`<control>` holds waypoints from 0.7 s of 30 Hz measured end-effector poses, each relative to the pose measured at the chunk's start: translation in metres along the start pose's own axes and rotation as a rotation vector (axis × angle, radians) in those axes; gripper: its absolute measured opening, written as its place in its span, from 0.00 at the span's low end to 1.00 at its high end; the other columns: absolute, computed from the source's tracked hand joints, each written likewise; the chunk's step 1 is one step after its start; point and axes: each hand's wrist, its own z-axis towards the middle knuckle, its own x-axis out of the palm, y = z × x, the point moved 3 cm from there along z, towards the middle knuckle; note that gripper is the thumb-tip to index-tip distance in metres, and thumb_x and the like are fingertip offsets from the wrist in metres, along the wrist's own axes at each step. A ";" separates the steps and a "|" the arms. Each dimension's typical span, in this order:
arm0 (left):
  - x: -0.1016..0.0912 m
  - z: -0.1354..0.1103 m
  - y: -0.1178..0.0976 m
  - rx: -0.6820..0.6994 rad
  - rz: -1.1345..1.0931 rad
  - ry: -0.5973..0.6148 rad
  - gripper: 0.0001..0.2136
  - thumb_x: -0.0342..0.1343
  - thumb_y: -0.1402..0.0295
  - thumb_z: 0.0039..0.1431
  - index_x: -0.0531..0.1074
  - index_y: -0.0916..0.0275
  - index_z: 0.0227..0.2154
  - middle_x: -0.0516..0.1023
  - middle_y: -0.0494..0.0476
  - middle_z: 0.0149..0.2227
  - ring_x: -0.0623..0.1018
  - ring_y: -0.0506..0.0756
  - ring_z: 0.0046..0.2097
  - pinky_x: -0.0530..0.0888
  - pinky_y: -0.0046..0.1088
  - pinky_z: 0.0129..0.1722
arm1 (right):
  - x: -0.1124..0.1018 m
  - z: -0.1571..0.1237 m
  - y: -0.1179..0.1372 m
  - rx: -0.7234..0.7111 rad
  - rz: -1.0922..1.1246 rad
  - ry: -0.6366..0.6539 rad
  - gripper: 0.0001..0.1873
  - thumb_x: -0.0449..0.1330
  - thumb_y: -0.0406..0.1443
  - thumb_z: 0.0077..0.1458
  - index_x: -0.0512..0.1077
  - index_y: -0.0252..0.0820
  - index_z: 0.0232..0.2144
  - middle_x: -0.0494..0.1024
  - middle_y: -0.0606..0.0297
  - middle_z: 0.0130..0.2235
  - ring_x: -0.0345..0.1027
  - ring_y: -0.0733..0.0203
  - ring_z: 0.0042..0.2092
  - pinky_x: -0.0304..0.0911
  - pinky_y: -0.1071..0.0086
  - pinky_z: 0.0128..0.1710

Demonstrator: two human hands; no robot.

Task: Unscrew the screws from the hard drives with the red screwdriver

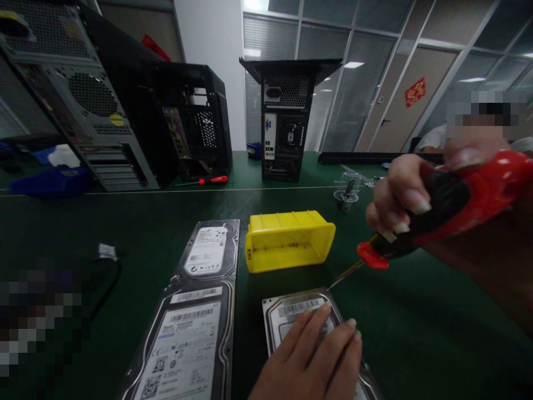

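A hard drive (272, 314) lies label up on the green table, partly hidden under my left hand (308, 355). That hand rests flat across the label, fingers stretched out. My right hand (410, 189) is wrapped round the red and black handle of a screwdriver (447, 205). Its thin shaft slants down to the left, and the tip meets the far right corner of the drive. Any screw at that corner is too small to make out. Left of this drive, two more hard drives, a nearer one (187, 339) and a farther one (210, 250), lie end to end.
A yellow bin (289, 241) lies on its side beyond the drive, small screws inside. Computer cases (285, 122) stand at the back and left. Another screwdriver (212, 180) lies near them. A spindle of clear discs (346, 191) stands right. A cable (110, 278) lies left; a person sits far right.
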 end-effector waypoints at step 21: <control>-0.001 0.000 0.000 0.001 -0.002 0.003 0.14 0.40 0.69 0.66 0.65 0.62 0.51 0.68 0.47 0.52 0.67 0.55 0.53 0.68 0.29 0.50 | 0.002 0.005 0.001 0.035 -0.025 -0.044 0.10 0.51 0.44 0.55 0.61 0.44 0.30 0.67 0.68 0.31 0.66 0.67 0.29 0.67 0.69 0.23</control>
